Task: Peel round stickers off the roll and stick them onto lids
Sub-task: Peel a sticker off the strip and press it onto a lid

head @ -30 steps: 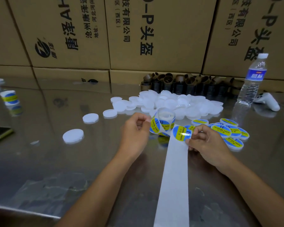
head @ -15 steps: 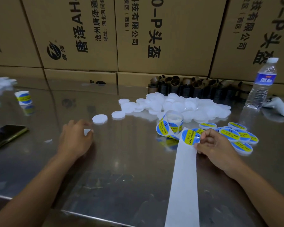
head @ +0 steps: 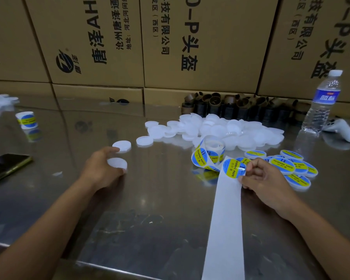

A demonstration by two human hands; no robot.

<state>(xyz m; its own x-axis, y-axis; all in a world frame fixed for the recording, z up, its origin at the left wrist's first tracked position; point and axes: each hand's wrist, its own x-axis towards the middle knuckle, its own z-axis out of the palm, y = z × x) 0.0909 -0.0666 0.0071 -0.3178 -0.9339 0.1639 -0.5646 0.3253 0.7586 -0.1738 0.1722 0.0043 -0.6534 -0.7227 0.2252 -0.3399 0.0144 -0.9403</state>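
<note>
A roll of blue-and-yellow round stickers [head: 211, 151] stands on the steel table, its white backing strip [head: 225, 223] trailing toward me. My right hand [head: 261, 178] pinches one sticker [head: 233, 168] at the strip's top edge. To the left, my left hand [head: 101, 168] grips a plain white lid [head: 117, 163] on the table. Another white lid [head: 121, 146] lies just beyond my fingers. A heap of plain white lids [head: 220, 130] sits behind the roll. Several lids with stickers on them [head: 285, 165] lie to the right of my right hand.
Cardboard boxes [head: 170, 41] wall off the back. Brown tape cores [head: 230, 106] line their base. A water bottle [head: 321, 104] and a white handheld device [head: 341, 131] stand at right. A phone [head: 6, 166] lies at left, beyond it a second sticker roll [head: 26, 120].
My left hand left the sticker roll, swung left across the table and took hold of a plain white lid. My right hand kept pinching the sticker at the strip.
</note>
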